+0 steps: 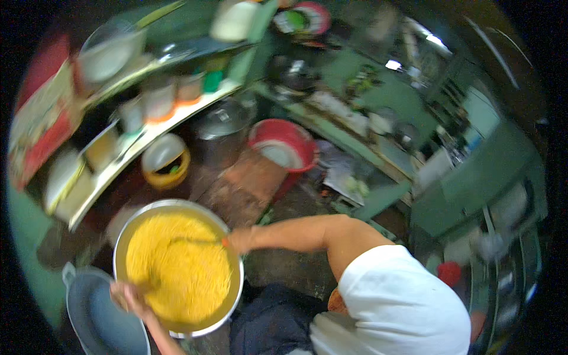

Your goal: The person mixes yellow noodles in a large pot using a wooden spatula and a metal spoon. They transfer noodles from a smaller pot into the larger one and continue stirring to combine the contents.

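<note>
A large round metal pot [117, 248] holds a mass of yellow food [191, 270] in fine pieces, perhaps rice or noodles. My right hand [242, 241] is closed at the pot's right rim, on the orange handle of a metal utensil [195, 241] whose far end lies in the food. At the lower left rim, my left hand [128, 296] is blurred. A dark, blurred shape, possibly a second utensil, reaches from its fingers into the food; the grip itself is unclear.
A wide grey pan [104, 315] stands beside the pot at the lower left. Beyond the pot are a yellow bucket [166, 179], a red basin [310, 153] and a lidded metal pot [222, 122]. Shelves with containers [157, 100] run along the upper left.
</note>
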Tool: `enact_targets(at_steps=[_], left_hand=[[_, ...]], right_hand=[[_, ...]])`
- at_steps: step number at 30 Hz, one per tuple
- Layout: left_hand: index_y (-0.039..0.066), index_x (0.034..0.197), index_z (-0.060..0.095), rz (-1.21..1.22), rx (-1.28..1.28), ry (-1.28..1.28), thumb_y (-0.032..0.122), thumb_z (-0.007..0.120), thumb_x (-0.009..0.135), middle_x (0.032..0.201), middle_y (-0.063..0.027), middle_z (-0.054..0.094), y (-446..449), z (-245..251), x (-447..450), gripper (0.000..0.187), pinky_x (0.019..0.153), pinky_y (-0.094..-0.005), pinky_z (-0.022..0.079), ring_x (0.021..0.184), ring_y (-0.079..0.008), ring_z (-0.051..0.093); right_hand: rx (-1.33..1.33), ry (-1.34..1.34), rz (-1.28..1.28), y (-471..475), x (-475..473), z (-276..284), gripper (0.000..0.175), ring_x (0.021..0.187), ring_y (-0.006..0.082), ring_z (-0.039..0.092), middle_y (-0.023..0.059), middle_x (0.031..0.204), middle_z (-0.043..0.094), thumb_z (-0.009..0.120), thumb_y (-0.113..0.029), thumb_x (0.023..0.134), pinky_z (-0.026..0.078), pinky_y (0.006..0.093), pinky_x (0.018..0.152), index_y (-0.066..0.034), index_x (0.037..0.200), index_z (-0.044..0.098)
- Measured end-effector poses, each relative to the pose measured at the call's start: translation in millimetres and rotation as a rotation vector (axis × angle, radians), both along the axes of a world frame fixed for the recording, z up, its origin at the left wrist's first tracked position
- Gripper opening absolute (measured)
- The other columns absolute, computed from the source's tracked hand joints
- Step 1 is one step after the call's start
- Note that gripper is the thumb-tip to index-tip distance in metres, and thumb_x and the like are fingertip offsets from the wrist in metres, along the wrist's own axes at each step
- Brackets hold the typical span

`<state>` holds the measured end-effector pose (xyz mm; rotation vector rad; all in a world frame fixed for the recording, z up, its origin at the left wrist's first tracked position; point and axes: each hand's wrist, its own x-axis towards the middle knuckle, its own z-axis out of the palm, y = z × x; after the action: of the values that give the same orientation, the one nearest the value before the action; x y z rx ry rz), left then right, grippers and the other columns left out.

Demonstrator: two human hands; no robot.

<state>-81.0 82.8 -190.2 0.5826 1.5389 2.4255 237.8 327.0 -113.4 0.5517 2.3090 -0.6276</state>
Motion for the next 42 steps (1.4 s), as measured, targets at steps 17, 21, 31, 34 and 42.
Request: enact_targets(at_steps=[17, 21, 31, 34, 42], left_hand=[[0.012, 0.080, 0.042, -0.029, 0.103, -0.050, 0.026, 0.051, 0.092, 0.063, -0.0008, 0.034, -17.1, 20.8, -7.2, 0.020, 0.055, -0.0248, 0.031, 0.056, -0.0123, 0.035], [0.012, 0.080, 0.042, -0.038, 0.248, -0.405, 0.025, 0.050, 0.092, 0.063, -0.0010, 0.034, 18.2, 2.7, 38.3, 0.020, 0.055, -0.0251, 0.031, 0.056, -0.0126, 0.035], [0.008, 0.098, 0.056, 0.071, -0.107, 0.204, 0.019, 0.058, 0.078, 0.088, -0.0023, 0.053, -15.2, 9.2, -4.7, 0.023, 0.069, -0.0299, 0.048, 0.083, -0.0161, 0.055], [0.006, 0.096, 0.054, 0.064, -0.144, -0.093, 0.018, 0.055, 0.083, 0.073, -0.0035, 0.051, -7.3, -5.1, 42.6, 0.018, 0.053, -0.0295, 0.047, 0.058, -0.0149, 0.052], [0.010, 0.091, 0.045, -0.009, 0.176, 0.040, 0.021, 0.055, 0.087, 0.066, -0.0014, 0.042, 2.8, 45.3, -13.3, 0.015, 0.048, -0.0271, 0.040, 0.054, -0.0107, 0.041]], right_hand=[[-0.216, 0.323, -0.362, -101.9, 17.7, -59.7, 0.036, 0.079, 0.0326, 0.067, 0.0204, 0.100, 0.066, 0.041, -0.031, 0.094, 0.053, 0.0471, 0.067, -0.0040, 0.108, 0.060], [-0.342, 0.062, -0.383, -125.0, -25.4, -57.5, 0.035, 0.062, 0.0314, 0.066, 0.0200, 0.084, 0.068, 0.044, -0.029, 0.091, 0.052, 0.0474, 0.060, -0.0015, 0.090, 0.065], [-0.162, 0.321, -0.512, -115.8, 44.6, -40.0, 0.038, 0.082, 0.0311, 0.066, 0.0169, 0.097, 0.067, 0.044, -0.029, 0.097, 0.054, 0.0435, 0.070, -0.0134, 0.131, 0.050], [-0.577, -0.072, -0.977, -153.7, -2.6, -14.1, 0.038, 0.042, 0.0123, 0.050, 0.0070, 0.064, 0.054, 0.043, -0.037, 0.098, 0.043, 0.0283, 0.035, -0.0056, 0.118, 0.053], [0.096, 0.214, -0.375, -76.9, 13.0, 0.9, 0.034, 0.086, 0.0484, 0.061, 0.0289, 0.091, 0.063, 0.046, -0.032, 0.096, 0.050, 0.0545, 0.076, -0.0015, 0.107, 0.055]])
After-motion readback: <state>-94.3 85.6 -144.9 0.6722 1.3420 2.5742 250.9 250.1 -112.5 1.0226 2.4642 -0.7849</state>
